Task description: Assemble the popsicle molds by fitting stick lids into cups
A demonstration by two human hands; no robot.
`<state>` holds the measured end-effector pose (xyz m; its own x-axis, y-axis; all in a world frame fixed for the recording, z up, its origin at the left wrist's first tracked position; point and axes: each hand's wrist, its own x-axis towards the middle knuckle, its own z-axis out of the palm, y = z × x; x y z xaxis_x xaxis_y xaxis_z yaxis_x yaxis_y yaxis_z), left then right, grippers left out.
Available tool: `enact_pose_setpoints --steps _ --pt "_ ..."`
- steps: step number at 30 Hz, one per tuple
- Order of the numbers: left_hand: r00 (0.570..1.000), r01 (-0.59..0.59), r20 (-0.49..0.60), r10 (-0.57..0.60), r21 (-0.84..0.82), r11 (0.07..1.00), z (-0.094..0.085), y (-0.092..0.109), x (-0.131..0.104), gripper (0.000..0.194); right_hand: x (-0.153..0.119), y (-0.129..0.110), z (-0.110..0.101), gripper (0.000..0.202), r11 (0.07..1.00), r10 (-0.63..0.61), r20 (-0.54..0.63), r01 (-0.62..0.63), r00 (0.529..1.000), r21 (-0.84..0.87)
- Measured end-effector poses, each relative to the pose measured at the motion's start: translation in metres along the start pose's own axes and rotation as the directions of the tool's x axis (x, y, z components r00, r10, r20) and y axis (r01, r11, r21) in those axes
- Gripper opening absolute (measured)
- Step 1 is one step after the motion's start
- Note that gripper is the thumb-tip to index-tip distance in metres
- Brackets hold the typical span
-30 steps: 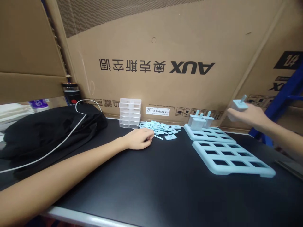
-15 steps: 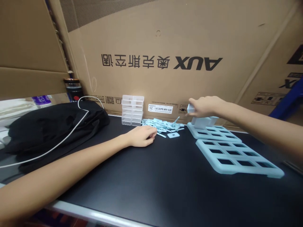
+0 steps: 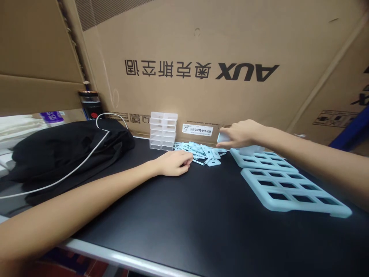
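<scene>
My left hand (image 3: 175,163) rests on the black table with its fingers curled; what they hold, if anything, is hidden. Just beyond it lies a heap of small light-blue plastic pieces (image 3: 198,150). My right hand (image 3: 239,134) grips a pale blue block (image 3: 223,137) above the heap's right end. Under that hand, a pale blue piece (image 3: 254,149) stands at the back-left of the rear light-blue frame (image 3: 268,165). A second light-blue frame (image 3: 268,195) with square openings lies in front of it. Left of the heap stands a clear compartment box (image 3: 163,131).
A large cardboard box (image 3: 187,38) walls off the back. Black cloth (image 3: 72,154) with a white cable (image 3: 83,163) across it lies at the left, a dark jar (image 3: 90,105) behind. The table's metal edge (image 3: 115,259) runs along the front.
My right hand has moved left and slightly down toward the heap with the pale blue block in it. My left hand stays in nearly the same place; the view has shifted slightly.
</scene>
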<state>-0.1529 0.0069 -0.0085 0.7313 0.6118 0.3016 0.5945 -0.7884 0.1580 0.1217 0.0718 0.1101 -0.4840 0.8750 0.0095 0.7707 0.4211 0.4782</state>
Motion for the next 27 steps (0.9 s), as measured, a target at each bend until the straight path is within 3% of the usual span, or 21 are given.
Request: enact_pose_setpoints --steps 5,8,10,13,16,18,21,24,27 --pt "1.000 0.010 0.010 -0.010 0.002 1.000 0.000 0.000 0.000 0.007 0.001 -0.004 0.001 0.094 0.996 0.050 0.002 -0.050 0.999 0.067" --pt "1.000 0.008 0.012 -0.008 0.008 1.000 0.000 0.001 0.000 0.006 0.005 -0.002 0.000 0.077 0.995 0.071 0.017 -0.072 0.997 0.067" --pt "1.000 -0.015 0.014 0.015 0.042 0.999 -0.001 0.002 0.000 0.005 0.009 -0.001 -0.004 0.059 0.999 0.012 0.000 -0.012 1.000 0.040" --pt "0.996 -0.085 -0.015 0.090 0.206 0.975 -0.013 0.001 -0.001 0.005 0.017 -0.004 -0.022 0.047 0.986 -0.155 -0.143 0.144 0.978 -0.085" --pt "0.966 -0.008 -0.241 0.099 0.353 0.936 -0.036 -0.006 -0.004 0.011 0.026 -0.014 -0.049 0.048 0.973 -0.229 -0.334 0.200 0.914 -0.119" --pt "0.872 0.151 -0.486 0.054 0.372 0.916 -0.055 -0.014 -0.009 0.015 0.034 -0.024 -0.068 0.046 0.979 -0.189 -0.447 0.204 0.874 -0.016" --pt "0.672 0.365 -0.740 0.003 0.334 0.869 -0.076 -0.035 -0.018 0.024 0.049 -0.040 -0.090 0.044 0.967 -0.106 -0.573 0.218 0.812 0.130" --pt "0.528 0.441 -0.845 -0.079 0.193 0.877 -0.081 -0.062 -0.026 0.035 0.064 -0.054 -0.101 0.042 0.950 -0.050 -0.625 0.230 0.779 0.211" --pt "0.465 0.425 -0.857 -0.221 -0.003 0.905 -0.072 -0.092 -0.031 0.047 0.079 -0.065 -0.103 0.041 0.937 -0.039 -0.653 0.255 0.756 0.239"
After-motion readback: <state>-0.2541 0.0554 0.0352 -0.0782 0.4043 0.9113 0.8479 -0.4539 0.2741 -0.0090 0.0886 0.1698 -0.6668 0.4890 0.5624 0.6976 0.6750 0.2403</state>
